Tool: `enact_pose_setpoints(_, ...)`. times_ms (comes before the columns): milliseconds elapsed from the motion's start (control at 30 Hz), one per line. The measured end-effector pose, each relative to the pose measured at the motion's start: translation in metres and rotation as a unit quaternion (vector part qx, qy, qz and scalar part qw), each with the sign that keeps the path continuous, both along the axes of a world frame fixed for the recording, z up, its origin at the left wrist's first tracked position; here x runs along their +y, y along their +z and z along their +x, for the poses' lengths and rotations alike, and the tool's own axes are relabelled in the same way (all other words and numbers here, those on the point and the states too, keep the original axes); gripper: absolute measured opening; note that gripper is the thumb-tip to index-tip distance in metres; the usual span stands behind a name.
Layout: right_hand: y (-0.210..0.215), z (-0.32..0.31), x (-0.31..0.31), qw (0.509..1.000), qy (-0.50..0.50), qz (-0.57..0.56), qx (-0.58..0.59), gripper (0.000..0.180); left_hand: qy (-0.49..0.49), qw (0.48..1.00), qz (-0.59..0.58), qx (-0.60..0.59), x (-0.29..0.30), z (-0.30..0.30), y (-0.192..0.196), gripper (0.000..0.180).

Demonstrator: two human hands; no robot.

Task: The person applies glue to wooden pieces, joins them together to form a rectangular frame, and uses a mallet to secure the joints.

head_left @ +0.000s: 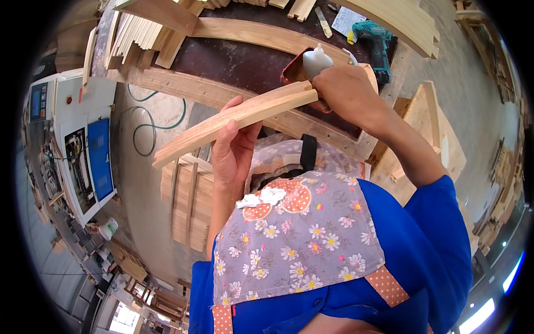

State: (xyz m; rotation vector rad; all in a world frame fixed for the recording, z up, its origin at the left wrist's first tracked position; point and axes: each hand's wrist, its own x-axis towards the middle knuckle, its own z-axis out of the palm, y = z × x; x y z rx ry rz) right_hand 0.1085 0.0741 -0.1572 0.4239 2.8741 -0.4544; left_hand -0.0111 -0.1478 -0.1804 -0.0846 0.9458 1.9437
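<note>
two hands, one drill, apparently one bottle

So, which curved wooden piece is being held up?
The pale curved piece in the left grip, its right end by the right grip. The similar curved strip beyond lies on the bench.

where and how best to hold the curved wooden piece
Likely around mid-length, from the near side, pinched across its width: the curved wooden piece is long and slim, so a middle hold should balance it. The left hand holds there; the right hand is by its right end.
</note>
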Motion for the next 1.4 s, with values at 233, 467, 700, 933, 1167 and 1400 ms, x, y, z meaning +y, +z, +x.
enact_pose_setpoints(233,0.004,0.024,0.018,0.975,-0.109,-0.144,0.126,0.01,-0.031,0.999,0.004,-0.009,0.01,-0.005,-0.001,0.061)
enact_pose_setpoints(467,0.018,0.023,0.022,0.946,-0.147,-0.243,0.158,0.013,-0.067,0.996,-0.058,0.02,0.019,-0.01,0.003,0.065)
enact_pose_setpoints(700,0.022,0.018,0.027,0.945,-0.11,-0.258,0.17,0.012,-0.078,0.995,-0.055,-0.019,0.021,-0.018,0.002,0.064)
enact_pose_setpoints(933,0.034,0.012,0.025,0.942,-0.073,-0.283,0.164,0.013,-0.079,0.996,-0.029,-0.043,0.025,-0.019,0.005,0.064)
enact_pose_setpoints(1167,0.031,0.013,0.028,0.947,-0.059,-0.268,0.169,0.013,-0.081,0.995,-0.019,-0.059,0.024,-0.02,0.004,0.062)
enact_pose_setpoints(1400,0.029,0.012,0.027,0.929,-0.113,-0.315,0.157,0.017,-0.072,0.995,-0.012,-0.067,0.023,-0.022,0.0,0.062)
